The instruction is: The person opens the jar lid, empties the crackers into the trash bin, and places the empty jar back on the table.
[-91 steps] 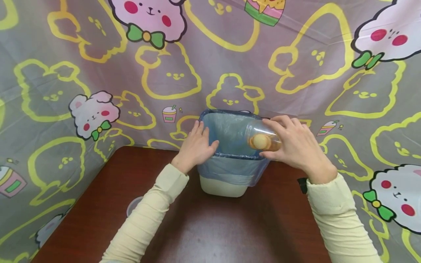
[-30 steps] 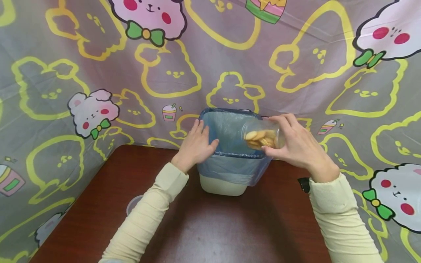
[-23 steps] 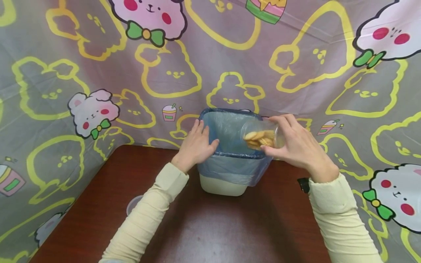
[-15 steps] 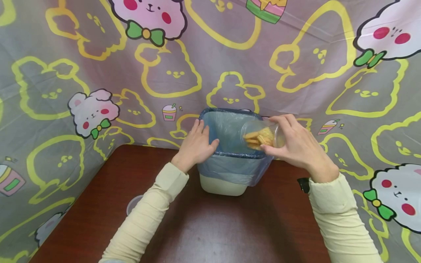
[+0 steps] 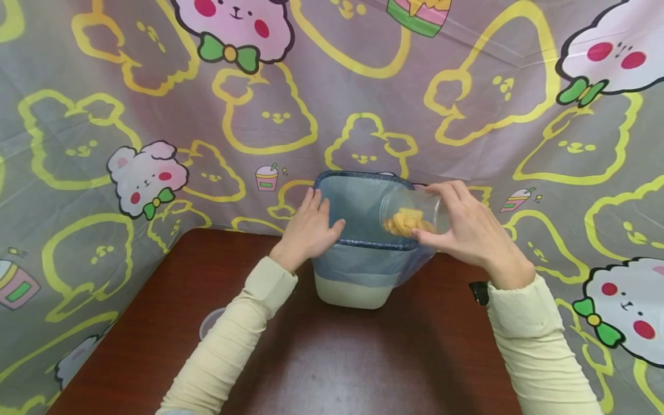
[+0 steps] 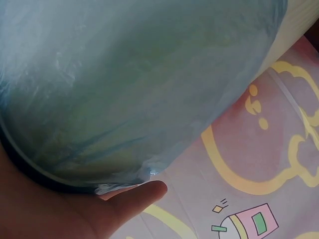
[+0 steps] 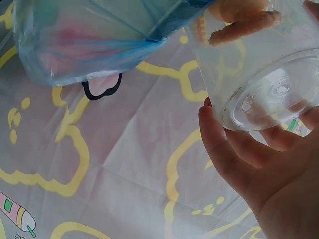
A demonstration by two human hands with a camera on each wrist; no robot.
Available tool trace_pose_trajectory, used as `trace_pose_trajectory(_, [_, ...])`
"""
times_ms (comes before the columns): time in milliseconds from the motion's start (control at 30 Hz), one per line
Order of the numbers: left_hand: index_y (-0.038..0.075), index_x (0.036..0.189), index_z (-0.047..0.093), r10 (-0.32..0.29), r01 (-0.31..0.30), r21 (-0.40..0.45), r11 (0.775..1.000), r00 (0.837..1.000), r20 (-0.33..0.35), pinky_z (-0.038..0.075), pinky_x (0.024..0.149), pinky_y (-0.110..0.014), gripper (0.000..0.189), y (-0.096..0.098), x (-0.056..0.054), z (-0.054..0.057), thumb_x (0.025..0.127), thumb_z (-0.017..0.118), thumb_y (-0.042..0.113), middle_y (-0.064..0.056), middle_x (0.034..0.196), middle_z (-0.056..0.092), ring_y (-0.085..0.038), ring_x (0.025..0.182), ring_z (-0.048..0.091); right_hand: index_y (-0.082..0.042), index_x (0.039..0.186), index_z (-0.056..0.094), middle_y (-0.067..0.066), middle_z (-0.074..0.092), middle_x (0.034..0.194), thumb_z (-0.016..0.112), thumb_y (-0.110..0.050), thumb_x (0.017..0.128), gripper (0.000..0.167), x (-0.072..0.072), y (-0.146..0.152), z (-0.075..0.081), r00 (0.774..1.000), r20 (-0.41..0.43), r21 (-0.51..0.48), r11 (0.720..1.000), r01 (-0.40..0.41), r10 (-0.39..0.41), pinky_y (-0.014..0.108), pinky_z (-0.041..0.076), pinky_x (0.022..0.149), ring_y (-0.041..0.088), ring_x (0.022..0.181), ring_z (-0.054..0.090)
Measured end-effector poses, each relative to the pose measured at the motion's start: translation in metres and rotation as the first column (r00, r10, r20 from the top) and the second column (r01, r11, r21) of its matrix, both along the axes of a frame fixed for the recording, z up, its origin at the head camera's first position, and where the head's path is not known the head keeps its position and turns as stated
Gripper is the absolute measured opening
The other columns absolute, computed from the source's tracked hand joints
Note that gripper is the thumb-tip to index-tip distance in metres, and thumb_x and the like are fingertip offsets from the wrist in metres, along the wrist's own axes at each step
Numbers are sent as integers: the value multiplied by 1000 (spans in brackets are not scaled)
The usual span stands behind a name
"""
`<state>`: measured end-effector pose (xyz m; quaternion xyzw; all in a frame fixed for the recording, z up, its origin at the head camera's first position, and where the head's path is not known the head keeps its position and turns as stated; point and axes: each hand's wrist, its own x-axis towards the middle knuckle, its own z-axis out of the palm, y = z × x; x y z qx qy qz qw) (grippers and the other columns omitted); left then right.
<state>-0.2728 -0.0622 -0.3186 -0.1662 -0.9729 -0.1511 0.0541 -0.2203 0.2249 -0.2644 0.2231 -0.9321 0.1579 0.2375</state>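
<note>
A cream bin (image 5: 353, 294) stands on the table with a blue plastic liner (image 5: 358, 264) folded over its rim. My left hand (image 5: 309, 230) rests on the bin's left rim, fingers extended; the left wrist view has a digit (image 6: 142, 196) along the liner's edge. In my right hand (image 5: 472, 230) is a clear plastic jar (image 5: 399, 200), gripped near its base and tipped on its side, mouth leftward over the bin's right rim. Yellow biscuits (image 5: 407, 220) lie along the jar's lower side. The right wrist view shows the jar's clear base (image 7: 279, 89). The bin's bottom is hidden.
A clear round plastic piece (image 5: 209, 324) lies on the dark wooden table (image 5: 332, 357) at left, partly covered by my left sleeve (image 5: 223, 346). A patterned cloth (image 5: 363, 92) hangs close behind the bin.
Compared with 3 seconds ago, the jar's mouth has shifted slightly left and its side shows more. The biscuits inside have tumbled into different positions. My left hand stays at the rim.
</note>
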Motion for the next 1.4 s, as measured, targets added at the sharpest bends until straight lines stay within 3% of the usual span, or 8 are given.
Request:
trace_pose_trajectory(433, [-2,149,29,3,-3,15,1000,1000,5,12,122,-43,71,0,0,0,100,35,49,-20,161,13,-33,151,1,-11,128,50,10,51,123,78,-37,73,67,1,1,-1,1000,11,-23,1000,-6,6,46,47,75,27,93,54])
trace_pose_trajectory(900, [-2,149,29,7,-7,16,1000,1000,2,13,122,-44,71,0,-1,0,100,36,48,-20,161,13,-33,151,2,-21,136,48,11,47,127,77,-34,79,66,0,1,-2,995,60,-34,997,-75,77,51,46,85,29,107,52])
trace_pose_trajectory(1200, [-3,149,29,1,-1,21,1000,1000,-1,14,122,-45,71,0,0,-1,100,37,47,-21,160,13,-33,151,2,-18,134,49,11,47,129,80,-29,77,65,-1,1,-2,990,61,-59,990,-127,130,49,43,90,29,113,49])
trace_pose_trajectory(1400, [-2,150,28,1,-2,20,1000,1000,9,13,122,-44,72,0,0,0,99,35,49,-20,161,13,-32,151,0,-13,133,49,12,47,128,85,-24,69,73,-3,1,-3,986,39,-51,986,-159,161,48,43,91,28,114,48])
